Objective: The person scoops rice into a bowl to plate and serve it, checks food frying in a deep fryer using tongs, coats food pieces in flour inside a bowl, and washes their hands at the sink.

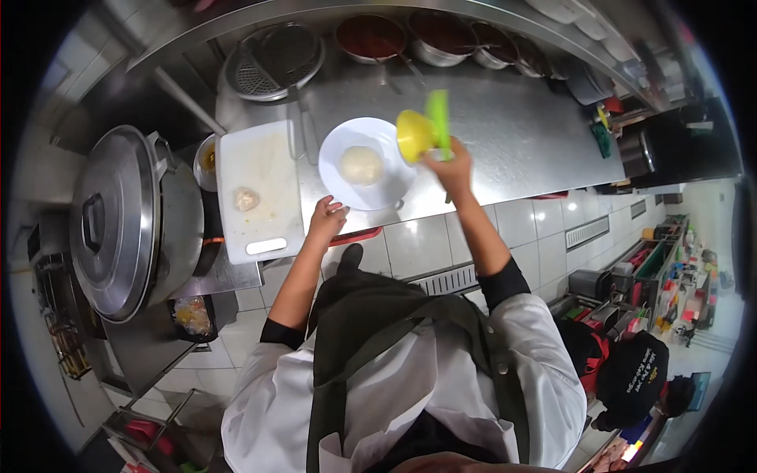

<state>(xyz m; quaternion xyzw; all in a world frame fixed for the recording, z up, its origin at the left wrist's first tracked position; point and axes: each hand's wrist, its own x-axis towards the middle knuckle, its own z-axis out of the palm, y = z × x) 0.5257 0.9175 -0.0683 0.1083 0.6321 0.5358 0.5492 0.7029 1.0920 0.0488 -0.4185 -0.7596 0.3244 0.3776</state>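
A dome of what looks like white rice [361, 166] sits in the middle of a round white plate [335, 188] on the steel counter. My right hand [450, 171] is closed around a small yellow bowl [414, 136], tilted on its side over the plate's right rim. A bright green flat utensil [439, 115], blurred, rises from the same hand; its exact kind is unclear. My left hand [329, 217] is at the plate's near left rim, fingers apart and holding nothing. I cannot tell whether it touches the rim.
Left of the plate lies a white cutting board [263, 159] with a small pale lump [246, 199]. A large lidded aluminium pot [118, 224] stands beyond it. Behind are a perforated strainer pan [275, 62] and several bowls of red sauce [371, 38]. Another person [633, 372] is at the right.
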